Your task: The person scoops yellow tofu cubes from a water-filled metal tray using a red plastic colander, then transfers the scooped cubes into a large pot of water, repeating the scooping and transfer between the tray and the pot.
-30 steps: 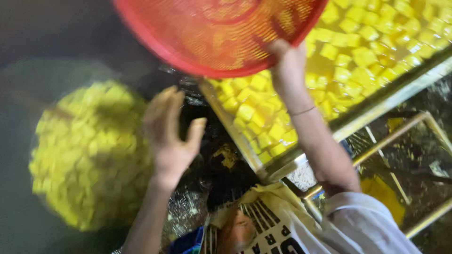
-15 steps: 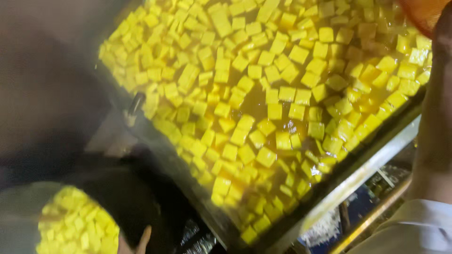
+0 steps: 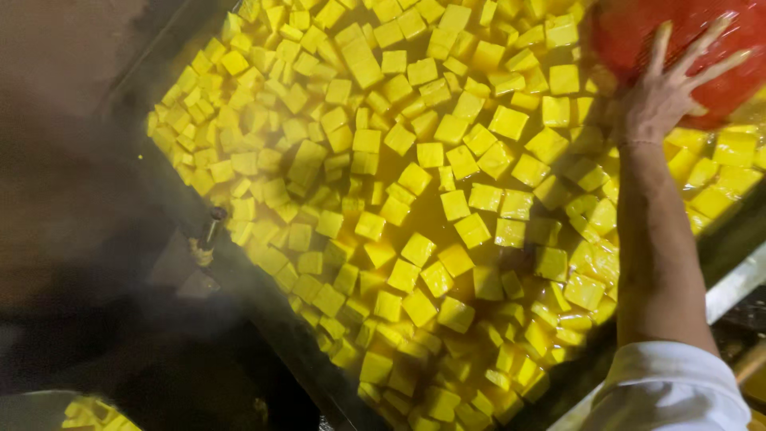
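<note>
Red plastic basket (image 3: pixel 694 48) under right hand (image 3: pixel 656 104), fingers (image 3: pixel 659 48) splayed flat against it, arm outstretched.

Red plastic mesh basket (image 3: pixel 702 56); wet glossy yellow cubes (image 3: pixel 447 207); metal tray rim (image 3: pixel 738 283).

Tank (image 3: pixel 722 239): runs diagonally across the view, filled with liquid; cubes (image 3: pixel 447 199) float throughout it. Basket (image 3: pixel 678 48): at the tank's far right end, above the cubes, right hand (image 3: pixel 662 96) spread against it. Second heap of cubes (image 3: pixel 92 413): near left corner, well apart from the tank
</note>
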